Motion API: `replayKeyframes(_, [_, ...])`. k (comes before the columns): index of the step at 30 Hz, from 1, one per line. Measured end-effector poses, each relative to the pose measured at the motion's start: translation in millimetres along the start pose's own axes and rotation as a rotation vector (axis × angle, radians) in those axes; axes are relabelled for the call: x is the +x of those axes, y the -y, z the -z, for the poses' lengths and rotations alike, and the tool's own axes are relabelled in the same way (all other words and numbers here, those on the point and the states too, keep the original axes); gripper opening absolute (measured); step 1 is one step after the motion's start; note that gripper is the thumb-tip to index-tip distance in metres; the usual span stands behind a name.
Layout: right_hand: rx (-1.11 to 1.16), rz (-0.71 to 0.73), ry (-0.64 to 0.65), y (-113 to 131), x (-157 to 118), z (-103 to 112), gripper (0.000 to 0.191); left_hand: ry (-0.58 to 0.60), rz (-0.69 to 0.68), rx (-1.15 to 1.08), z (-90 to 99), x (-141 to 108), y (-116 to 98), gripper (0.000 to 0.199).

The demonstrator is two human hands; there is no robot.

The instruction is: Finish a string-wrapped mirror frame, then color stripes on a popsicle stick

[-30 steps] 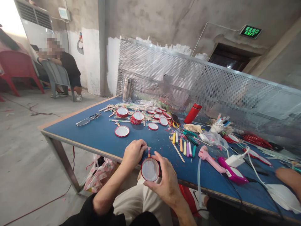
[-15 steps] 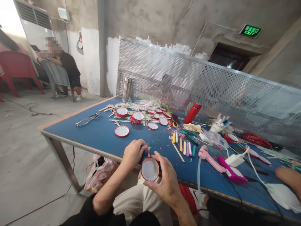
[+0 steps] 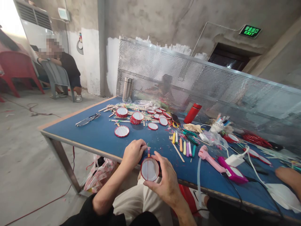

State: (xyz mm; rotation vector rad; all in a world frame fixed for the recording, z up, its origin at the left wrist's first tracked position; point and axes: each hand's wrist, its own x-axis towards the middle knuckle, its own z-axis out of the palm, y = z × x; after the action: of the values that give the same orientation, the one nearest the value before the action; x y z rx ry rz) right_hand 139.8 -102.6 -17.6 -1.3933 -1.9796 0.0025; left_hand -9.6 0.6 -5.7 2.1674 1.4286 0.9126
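Note:
Above my lap, at the table's front edge, a small round red-rimmed drum (image 3: 150, 169) faces up with a pale skin. A thin red string runs down its middle, and a flat stick (image 3: 148, 150) with coloured bands sticks out from its far side. My right hand (image 3: 166, 175) grips the drum by its rim, thumb at the near edge and fingers at the far right. My left hand (image 3: 135, 152) is closed in a pinch beside the stick's tip; what its fingertips hold is too small to make out.
Similar red-rimmed drums (image 3: 121, 131) and wooden sticks lie farther back on the blue table (image 3: 94, 138). To the right are coloured clay sticks (image 3: 184, 147), a pink glue gun (image 3: 211, 160), a red bottle (image 3: 192, 113) and cables. Glasses (image 3: 87, 120) lie left. Another person's arm (image 3: 288, 179) rests far right.

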Motion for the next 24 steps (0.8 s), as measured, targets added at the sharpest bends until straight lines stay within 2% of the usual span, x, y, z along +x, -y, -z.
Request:
replayKeyframes(7, [-0.004,0.009,-0.020,1.7,0.2,1.4,0.101,0.005,-0.002,0.016,-0.3,0.4,0.5,0.015])
replayKeyframes(18, [-0.013,0.019,-0.006,0.9,-0.5,0.7,0.105,0.006,-0.006,0.021,-0.2,0.4,0.7,0.015])
replayKeyframes(24, [-0.018,0.027,-0.017,-1.0,-0.6,0.3,0.098,0.001,-0.004,0.003,0.1,-0.2,0.3,0.016])
